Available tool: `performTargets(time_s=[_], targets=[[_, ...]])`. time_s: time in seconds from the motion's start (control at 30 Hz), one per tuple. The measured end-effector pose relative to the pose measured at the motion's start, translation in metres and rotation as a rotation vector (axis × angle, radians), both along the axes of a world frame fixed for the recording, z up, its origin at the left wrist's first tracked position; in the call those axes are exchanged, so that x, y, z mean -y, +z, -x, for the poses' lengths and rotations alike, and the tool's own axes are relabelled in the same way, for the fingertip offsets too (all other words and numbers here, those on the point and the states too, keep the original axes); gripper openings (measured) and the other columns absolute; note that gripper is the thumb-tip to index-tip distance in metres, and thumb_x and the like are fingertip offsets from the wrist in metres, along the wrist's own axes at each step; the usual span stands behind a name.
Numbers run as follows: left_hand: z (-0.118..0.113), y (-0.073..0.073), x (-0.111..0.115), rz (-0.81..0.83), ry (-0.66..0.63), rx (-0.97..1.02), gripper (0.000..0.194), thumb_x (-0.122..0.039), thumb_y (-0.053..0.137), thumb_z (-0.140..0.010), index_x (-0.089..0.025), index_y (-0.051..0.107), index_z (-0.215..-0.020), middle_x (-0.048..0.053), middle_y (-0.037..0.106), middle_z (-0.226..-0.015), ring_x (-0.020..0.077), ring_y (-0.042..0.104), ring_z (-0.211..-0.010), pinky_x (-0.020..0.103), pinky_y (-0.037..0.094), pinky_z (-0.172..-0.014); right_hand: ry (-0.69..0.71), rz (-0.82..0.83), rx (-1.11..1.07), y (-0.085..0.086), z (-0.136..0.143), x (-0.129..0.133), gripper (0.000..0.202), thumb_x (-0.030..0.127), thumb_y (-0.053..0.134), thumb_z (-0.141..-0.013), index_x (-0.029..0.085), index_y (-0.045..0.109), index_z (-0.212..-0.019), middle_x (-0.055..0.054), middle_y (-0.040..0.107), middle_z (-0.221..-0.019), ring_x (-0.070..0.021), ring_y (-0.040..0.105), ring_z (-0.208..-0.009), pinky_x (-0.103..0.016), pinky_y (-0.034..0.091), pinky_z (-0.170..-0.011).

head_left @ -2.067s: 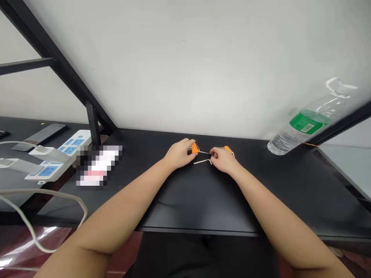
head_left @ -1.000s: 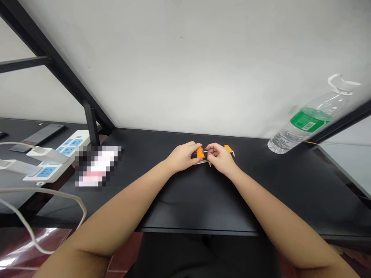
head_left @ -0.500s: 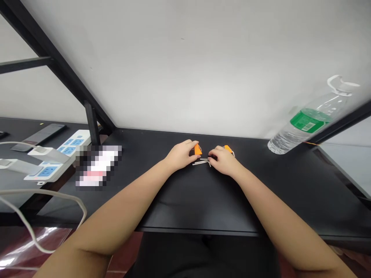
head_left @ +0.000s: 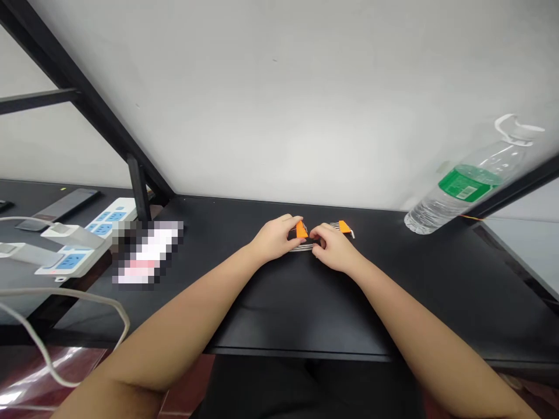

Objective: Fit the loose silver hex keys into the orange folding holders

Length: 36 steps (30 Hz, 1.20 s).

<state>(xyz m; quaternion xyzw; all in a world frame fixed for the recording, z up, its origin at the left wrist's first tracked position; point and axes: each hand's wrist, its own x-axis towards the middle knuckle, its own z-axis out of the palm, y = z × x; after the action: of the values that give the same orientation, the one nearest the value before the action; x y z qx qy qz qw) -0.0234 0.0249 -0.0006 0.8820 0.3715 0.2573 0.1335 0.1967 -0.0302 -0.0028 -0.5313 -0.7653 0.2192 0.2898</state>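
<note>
My left hand (head_left: 273, 237) is closed around an orange hex key holder (head_left: 301, 228), its thumb resting on the near side. Below that thumb lie several loose silver hex keys (head_left: 301, 248) on the black desk, side by side. Curled fingers of my right hand (head_left: 335, 247) are closed at the right ends of these keys; the fingertips partly cover them. Just behind the right hand, a second orange holder (head_left: 345, 226) lies on the desk with several hex keys (head_left: 335, 225) in it and one bent end sticking out to the right.
A large water bottle (head_left: 465, 183) with a green label stands at the right by the wall. To the left are a pixelated phone-like object (head_left: 148, 253), a white power strip (head_left: 98, 235) with plugged-in chargers, a dark phone (head_left: 59, 208) and a white cable (head_left: 78, 295).
The loose hex keys, spread at angles before, now lie closer together and nearly parallel. Both hands have shifted slightly toward me, and more of the right-hand holder shows.
</note>
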Motion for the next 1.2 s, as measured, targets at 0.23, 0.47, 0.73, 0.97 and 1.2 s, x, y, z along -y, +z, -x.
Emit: performTargets(time_s=[0.23,0.47,0.73,0.97,1.2], targets=[[-0.009,0.006,0.015,-0.063,-0.024,-0.072,0.039,-0.039,0.070,-0.091,-0.023,0.064,-0.126,0.004,0.065,-0.100,0.0163,0.064,-0.079,0.028,0.049,-0.068,-0.045,0.170,-0.482,-0.007,0.008,-0.006,0.025,0.029,0.062,-0.084,0.023,0.063,-0.109,-0.001,0.063,-0.093,-0.0167,0.063,-0.080,-0.033,0.055,-0.073],[-0.008,0.003,0.013,-0.044,-0.057,-0.080,0.043,-0.038,0.070,-0.091,-0.024,0.062,-0.131,0.004,0.067,-0.109,0.0169,0.067,-0.085,0.028,0.051,-0.070,-0.053,0.243,-0.498,-0.007,0.005,-0.006,0.028,0.027,0.062,-0.079,0.022,0.065,-0.106,-0.002,0.066,-0.092,-0.0158,0.064,-0.072,-0.032,0.056,-0.069],[-0.007,0.000,0.011,-0.121,-0.056,-0.121,0.048,-0.038,0.068,-0.092,-0.023,0.058,-0.137,0.006,0.069,-0.113,0.0199,0.069,-0.093,0.030,0.053,-0.076,-0.088,0.146,-0.401,-0.005,0.009,-0.002,0.020,0.024,0.059,-0.079,0.023,0.067,-0.098,-0.002,0.070,-0.089,-0.0177,0.065,-0.073,-0.032,0.054,-0.067],[-0.005,0.001,0.009,-0.134,-0.039,-0.159,0.051,-0.038,0.068,-0.092,-0.023,0.057,-0.139,0.007,0.069,-0.117,0.0207,0.070,-0.095,0.030,0.053,-0.077,-0.212,0.042,-0.255,0.000,-0.001,-0.007,0.018,0.021,0.058,-0.076,0.023,0.068,-0.091,0.001,0.070,-0.078,-0.0181,0.064,-0.069,-0.033,0.051,-0.070],[0.001,0.005,0.000,-0.065,0.044,-0.160,0.051,-0.039,0.069,-0.090,-0.024,0.059,-0.137,0.006,0.068,-0.116,0.0202,0.069,-0.090,0.031,0.053,-0.075,-0.196,0.060,0.124,0.005,-0.022,-0.013,0.019,0.011,0.058,-0.075,0.023,0.069,-0.084,0.000,0.069,-0.075,-0.0183,0.061,-0.072,-0.031,0.045,-0.070]])
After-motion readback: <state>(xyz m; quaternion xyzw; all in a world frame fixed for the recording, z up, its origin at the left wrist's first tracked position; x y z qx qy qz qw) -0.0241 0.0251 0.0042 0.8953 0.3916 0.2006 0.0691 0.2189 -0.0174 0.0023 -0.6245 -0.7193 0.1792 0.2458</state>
